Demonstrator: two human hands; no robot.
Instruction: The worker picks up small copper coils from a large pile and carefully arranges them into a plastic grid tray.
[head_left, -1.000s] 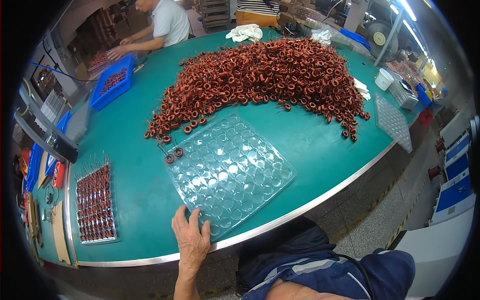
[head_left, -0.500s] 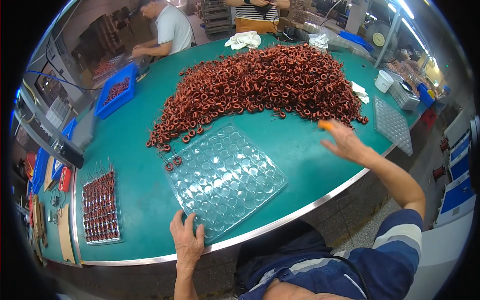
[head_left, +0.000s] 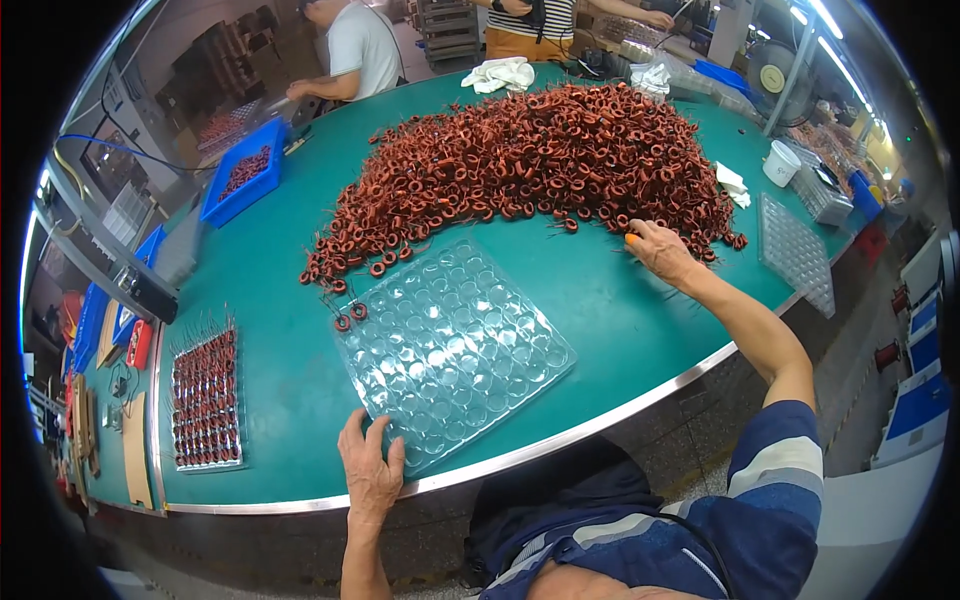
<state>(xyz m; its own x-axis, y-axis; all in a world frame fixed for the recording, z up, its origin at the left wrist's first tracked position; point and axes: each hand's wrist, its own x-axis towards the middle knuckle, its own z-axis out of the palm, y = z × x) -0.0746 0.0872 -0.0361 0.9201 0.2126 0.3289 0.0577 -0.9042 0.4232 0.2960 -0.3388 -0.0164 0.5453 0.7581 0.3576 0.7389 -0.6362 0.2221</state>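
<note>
A clear plastic tray with rows of round pockets lies on the green table. Two copper-red ring coils with wire leads sit at its far left corner. My left hand rests against the tray's near left edge, its fingers apart. Beyond the tray spreads a large heap of the same coils. At the heap's near right edge is my right hand, an orange cover on one finger. Its fingers are bent together beside the coils; whatever is between them is hidden.
A filled coil tray lies left. A blue bin with coils is at the far left. On the right are an empty tray, a white cup and a white cloth. Two people stand beyond the table.
My right hand has moved forward and left to the heap's edge, and its fingers have drawn together. My left hand stays by the tray. The view has shifted slightly.
</note>
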